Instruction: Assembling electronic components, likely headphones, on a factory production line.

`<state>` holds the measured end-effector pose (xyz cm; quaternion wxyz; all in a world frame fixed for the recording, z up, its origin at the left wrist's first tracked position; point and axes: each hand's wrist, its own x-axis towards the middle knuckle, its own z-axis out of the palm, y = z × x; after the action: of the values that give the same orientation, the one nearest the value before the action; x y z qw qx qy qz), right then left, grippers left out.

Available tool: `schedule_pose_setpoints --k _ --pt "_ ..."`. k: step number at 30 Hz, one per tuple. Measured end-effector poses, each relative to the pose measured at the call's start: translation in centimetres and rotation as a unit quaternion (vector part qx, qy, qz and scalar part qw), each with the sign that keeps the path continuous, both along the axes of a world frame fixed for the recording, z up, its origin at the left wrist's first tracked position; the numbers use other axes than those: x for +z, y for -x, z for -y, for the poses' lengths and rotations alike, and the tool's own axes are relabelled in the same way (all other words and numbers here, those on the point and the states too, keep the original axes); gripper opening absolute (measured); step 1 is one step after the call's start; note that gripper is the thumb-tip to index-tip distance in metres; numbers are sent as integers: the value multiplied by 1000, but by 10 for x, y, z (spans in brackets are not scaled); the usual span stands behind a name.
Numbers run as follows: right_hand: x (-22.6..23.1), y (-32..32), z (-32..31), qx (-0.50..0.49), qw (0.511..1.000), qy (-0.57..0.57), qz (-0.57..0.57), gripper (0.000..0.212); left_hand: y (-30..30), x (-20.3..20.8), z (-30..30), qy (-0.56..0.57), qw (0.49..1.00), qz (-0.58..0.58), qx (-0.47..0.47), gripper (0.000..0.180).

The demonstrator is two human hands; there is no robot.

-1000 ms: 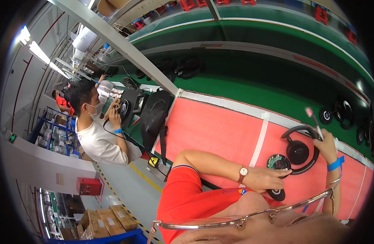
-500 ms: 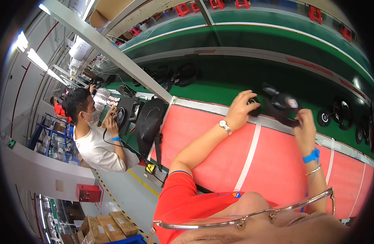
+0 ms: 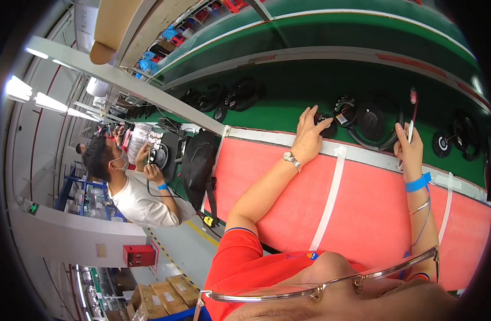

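Note:
On the green belt (image 3: 288,115) lies a black headphone-like assembly, with a curved band (image 3: 397,120), a round disc (image 3: 369,122) and an opened cup (image 3: 344,109) showing a pale label. My left hand (image 3: 308,136) wears a watch; its fingers are spread, with the thumb and fingertips on a small round black piece (image 3: 325,127) at the assembly's left end. By the band's right side, my right hand (image 3: 409,150) is closed around a slim toothbrush-like brush (image 3: 413,107), pink-headed with a white handle and pointing away. A blue strap circles my right wrist.
Red work mats (image 3: 288,198) with white tape strips lie along the near edge. More black assemblies rest on the belt at right (image 3: 464,134) and left (image 3: 242,95). A black bag (image 3: 198,163) stands at left, beside a masked co-worker (image 3: 144,187) handling a round part.
The black assembly, blurred between my hands before, now lies on the belt. The brush now shows upright in my right hand. My left hand has shifted slightly left, and its fingers point farther away.

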<state>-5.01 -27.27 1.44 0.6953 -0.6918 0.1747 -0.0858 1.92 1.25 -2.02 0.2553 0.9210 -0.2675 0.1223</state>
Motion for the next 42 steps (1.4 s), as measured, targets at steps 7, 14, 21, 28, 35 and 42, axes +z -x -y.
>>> schedule_pose_setpoints --k 7,14,21,28,35,42 --pt "1 7 1 -16 994 -89 57 35 0 2 -2 -52 998 -11 -22 55" --pt "132 41 -48 241 830 -333 376 25 2 6 -3 -59 997 -39 -35 66" --pt "123 40 -37 270 774 -351 453 21 -2 -3 6 -17 999 13 -32 57" --pt "126 46 -55 267 768 -383 439 19 -4 -9 0 4 1000 17 23 59" --pt "77 16 42 243 787 -367 432 16 -11 -20 8 -9 999 43 5 58" --pt "103 15 4 243 772 -382 446 13 -13 -30 -6 -28 997 74 22 55"
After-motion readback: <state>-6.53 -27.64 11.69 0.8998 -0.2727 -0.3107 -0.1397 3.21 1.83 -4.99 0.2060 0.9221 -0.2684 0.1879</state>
